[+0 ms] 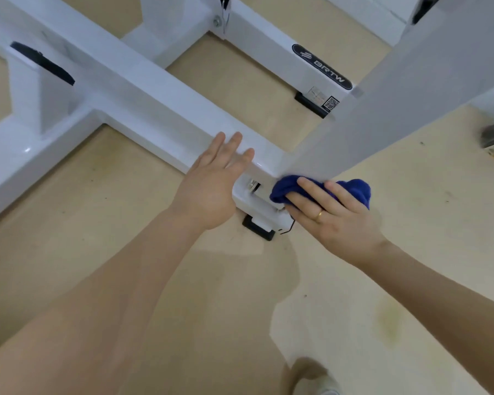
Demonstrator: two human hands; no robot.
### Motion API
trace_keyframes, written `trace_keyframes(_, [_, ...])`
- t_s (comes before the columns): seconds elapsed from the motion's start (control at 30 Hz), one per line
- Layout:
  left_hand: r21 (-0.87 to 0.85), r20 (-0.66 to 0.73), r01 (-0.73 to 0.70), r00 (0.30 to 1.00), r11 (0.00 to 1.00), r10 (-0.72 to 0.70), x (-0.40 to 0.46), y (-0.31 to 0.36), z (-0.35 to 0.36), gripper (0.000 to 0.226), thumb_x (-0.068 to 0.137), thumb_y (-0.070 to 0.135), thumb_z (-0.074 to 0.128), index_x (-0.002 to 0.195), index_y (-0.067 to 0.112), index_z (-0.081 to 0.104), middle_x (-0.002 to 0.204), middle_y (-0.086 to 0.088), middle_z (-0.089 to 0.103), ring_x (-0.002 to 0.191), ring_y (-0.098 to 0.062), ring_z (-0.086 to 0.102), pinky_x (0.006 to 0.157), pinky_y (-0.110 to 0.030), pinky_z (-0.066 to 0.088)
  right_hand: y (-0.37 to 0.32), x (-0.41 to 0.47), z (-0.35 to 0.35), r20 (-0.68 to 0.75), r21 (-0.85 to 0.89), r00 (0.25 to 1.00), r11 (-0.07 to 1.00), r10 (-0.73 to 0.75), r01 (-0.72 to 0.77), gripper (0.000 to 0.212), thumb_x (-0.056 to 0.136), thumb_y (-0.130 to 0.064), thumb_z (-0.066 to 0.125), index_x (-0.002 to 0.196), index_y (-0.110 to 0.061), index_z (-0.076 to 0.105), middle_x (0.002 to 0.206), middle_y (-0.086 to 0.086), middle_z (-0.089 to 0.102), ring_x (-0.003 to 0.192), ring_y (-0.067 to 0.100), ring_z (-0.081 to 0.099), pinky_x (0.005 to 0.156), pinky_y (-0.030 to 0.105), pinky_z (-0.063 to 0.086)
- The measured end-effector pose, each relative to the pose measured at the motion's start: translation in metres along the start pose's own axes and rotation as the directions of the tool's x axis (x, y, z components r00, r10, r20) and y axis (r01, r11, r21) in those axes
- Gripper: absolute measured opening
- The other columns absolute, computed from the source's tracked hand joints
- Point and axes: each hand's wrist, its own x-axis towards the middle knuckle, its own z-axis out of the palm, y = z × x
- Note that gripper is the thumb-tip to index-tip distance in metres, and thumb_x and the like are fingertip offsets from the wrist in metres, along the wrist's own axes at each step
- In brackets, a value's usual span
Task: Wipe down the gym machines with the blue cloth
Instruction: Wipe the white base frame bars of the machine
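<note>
My right hand (334, 215) grips the blue cloth (351, 189) bunched at the frame joint (271, 166); left hand (211, 183), fingers straight, steadies. I should press firmly into corners.

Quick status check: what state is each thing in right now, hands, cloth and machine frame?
blue cloth: bunched, pressed against the frame's lower corner.
right hand: grips the cloth, fingers curled over it.
left hand: open, fingers straight, at the white beam's edge.
white machine frame: standing on the floor on black feet.
</note>
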Motion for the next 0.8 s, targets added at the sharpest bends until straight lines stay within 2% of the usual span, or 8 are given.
trace_keyframes(0.13, [0.035,-0.004,0.033,0.999,0.999,-0.033,-0.001,0.004,0.002,0.087,0.077,-0.008,0.038,0.149,0.031,0.006,0.156,0.009,-0.014,0.143,-0.011,-0.017,0.116,-0.034,0.017,-0.036,0.014,0.024,0.158,-0.116,0.980,0.983,-0.121,0.140,0.039,0.091,-0.006,0.040,0.114,-0.020,0.068,0.121,-0.003,0.065,0.125,0.021,0.048,0.117,0.039,0.006])
trace_keyframes(0.23, [0.068,0.023,0.055,0.998,0.996,-0.057,-0.002,0.004,-0.003,0.087,0.078,-0.006,0.038,0.148,0.032,0.004,0.156,0.010,-0.015,0.143,-0.010,-0.016,0.116,-0.033,0.017,-0.054,0.025,0.028,0.276,-0.057,0.935,0.967,-0.224,0.248,0.048,0.092,-0.012,0.029,0.106,-0.024,0.073,0.117,-0.007,0.066,0.122,0.018,0.054,0.115,0.039,0.011])
trace_keyframes(0.37, [0.128,0.019,0.113,0.993,0.985,-0.116,-0.002,0.014,0.000,0.086,0.081,-0.002,0.040,0.148,0.032,-0.001,0.156,0.007,-0.018,0.143,-0.014,-0.016,0.118,-0.040,0.004,-0.025,0.013,0.011,0.071,-0.023,0.993,0.995,-0.098,0.100,0.038,0.087,-0.008,0.043,0.114,-0.017,0.068,0.123,0.000,0.063,0.124,0.023,0.052,0.115,0.041,0.012])
trace_keyframes(0.5, [0.083,0.033,0.171,0.984,0.982,-0.174,-0.004,0.025,0.002,0.083,0.084,0.003,0.042,0.149,0.029,-0.001,0.155,0.004,-0.020,0.144,-0.017,-0.015,0.117,-0.038,0.000,-0.012,0.014,-0.001,-0.060,-0.012,0.993,0.994,0.104,-0.105,0.041,0.096,-0.005,0.035,0.132,-0.013,0.053,0.135,0.001,0.055,0.132,0.024,0.037,0.115,0.041,0.012])
trace_keyframes(0.53, [0.079,0.045,0.175,0.983,0.981,-0.179,-0.005,0.026,0.001,0.082,0.084,0.003,0.042,0.149,0.028,-0.001,0.155,0.004,-0.020,0.144,-0.017,-0.014,0.117,-0.037,0.000,-0.017,0.020,0.000,-0.039,-0.055,0.996,0.995,0.080,-0.082,0.042,0.095,-0.009,0.037,0.135,-0.014,0.049,0.139,0.000,0.051,0.134,0.024,0.034,0.116,0.041,0.010])
trace_keyframes(0.63, [0.059,0.090,0.170,0.980,0.984,-0.175,-0.012,0.031,-0.006,0.078,0.086,0.004,0.042,0.149,0.027,0.002,0.156,0.001,-0.016,0.144,-0.017,-0.013,0.118,-0.035,0.000,-0.040,0.028,0.009,0.250,-0.071,0.931,0.954,-0.265,0.290,0.048,0.092,-0.029,0.046,0.140,-0.023,0.045,0.146,-0.005,0.042,0.140,0.021,0.029,0.117,0.040,0.005])
trace_keyframes(0.7, [-0.090,0.090,0.166,0.983,0.982,-0.158,-0.019,0.036,-0.008,0.075,0.088,0.000,0.040,0.149,0.027,0.006,0.157,0.003,-0.009,0.145,-0.015,-0.007,0.117,-0.030,0.004,-0.043,0.030,0.005,0.266,-0.003,0.944,0.979,-0.194,0.202,0.041,0.088,-0.030,0.050,0.128,-0.026,0.058,0.136,-0.006,0.053,0.135,0.019,0.039,0.117,0.037,0.014])
trace_keyframes(0.8, [-0.503,0.126,0.220,0.975,0.836,-0.181,-0.032,0.044,-0.004,0.073,0.089,-0.007,0.035,0.147,0.033,0.017,0.156,0.011,0.008,0.143,-0.005,0.009,0.109,-0.018,0.012,-0.042,0.013,-0.007,0.039,0.102,0.998,0.993,0.058,-0.061,0.043,0.096,-0.007,0.029,0.125,-0.015,0.059,0.129,0.004,0.058,0.130,0.027,0.040,0.115,0.039,0.012])
